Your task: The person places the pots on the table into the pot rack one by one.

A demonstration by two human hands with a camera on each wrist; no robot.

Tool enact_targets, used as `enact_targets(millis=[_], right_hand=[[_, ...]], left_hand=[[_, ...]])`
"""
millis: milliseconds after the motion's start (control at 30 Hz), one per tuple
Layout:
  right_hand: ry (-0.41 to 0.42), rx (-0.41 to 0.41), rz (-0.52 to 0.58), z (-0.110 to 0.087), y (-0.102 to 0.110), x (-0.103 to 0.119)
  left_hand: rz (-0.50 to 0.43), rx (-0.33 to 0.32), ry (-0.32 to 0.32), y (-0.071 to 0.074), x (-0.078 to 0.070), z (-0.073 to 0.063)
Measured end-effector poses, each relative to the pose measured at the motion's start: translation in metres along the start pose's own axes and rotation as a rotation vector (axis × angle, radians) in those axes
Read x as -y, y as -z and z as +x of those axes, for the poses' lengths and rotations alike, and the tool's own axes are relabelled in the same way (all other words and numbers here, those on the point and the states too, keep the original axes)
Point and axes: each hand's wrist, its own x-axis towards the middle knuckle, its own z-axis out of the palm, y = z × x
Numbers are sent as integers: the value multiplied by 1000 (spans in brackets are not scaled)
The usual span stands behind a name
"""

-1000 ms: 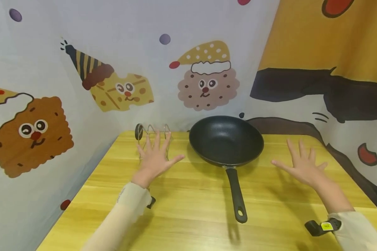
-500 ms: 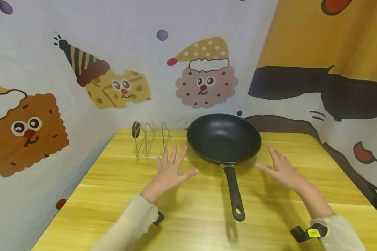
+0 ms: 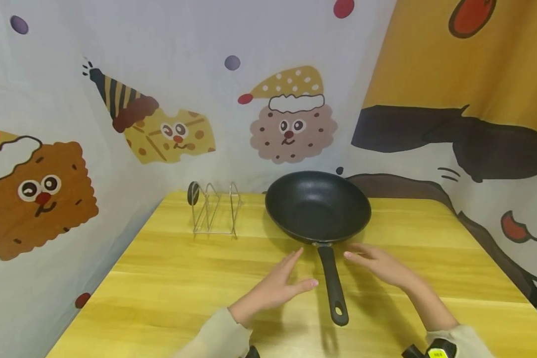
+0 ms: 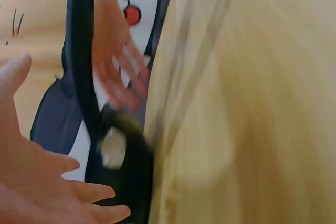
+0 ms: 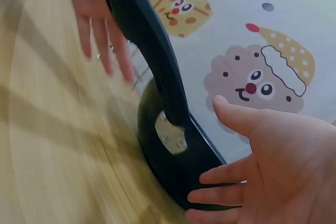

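Observation:
A black frying pan [image 3: 317, 206] with deep sloping sides sits on the wooden table, its long black handle [image 3: 333, 286] pointing toward me. To the left of that handle is my left hand [image 3: 275, 286], fingers extended and thumb spread. My right hand [image 3: 380, 263] is on the other side, just below the pan's rim, its fingers stretched inward. Both hands are apart from the handle and hold nothing. In the right wrist view the metal bracket [image 5: 170, 135] joining handle and pan shows between the two hands.
A wire rack [image 3: 215, 211] with a round black disc [image 3: 193, 193] at its left side stands at the back left of the table [image 3: 170, 283]. Behind the table hangs a cloth [image 3: 161, 59] printed with cartoon food. A black camera [image 3: 438, 349] is strapped to the right wrist.
Both hands have moved inward and toward me, from wide apart to either side of the pan's handle. The left hand no longer covers the wire rack. The pan stays put.

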Motion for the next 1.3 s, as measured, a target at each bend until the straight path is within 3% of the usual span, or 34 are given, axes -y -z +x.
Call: enact_targets(millis=[133,333,567,667,900,1100,1200,1300], right_hand=[[8,26,107,5,-11,2],[52,53,247,15,-19,4],[85,202,545,23,-27,0],[68,269,712,26,-31,-4],[92,439,988,35,-38,-14],[164,512,1130,36,-42,-17],[159,545,1199,33,-48,-16],[136,529,1230,30,-53,-14]], left_hand=[[-165,56,16,-15,-7,0],[-437,122,-42,-26,-13,6],[-910,133,35,-36,-19,7],[-1034,125,51,-41,-22,7],[-1157,131,99,-50,-30,10],[-1187,139,66,-56,-32,10],[-1204,134,58,-59,-29,5],[-1219,161,45,-59,-25,2]])
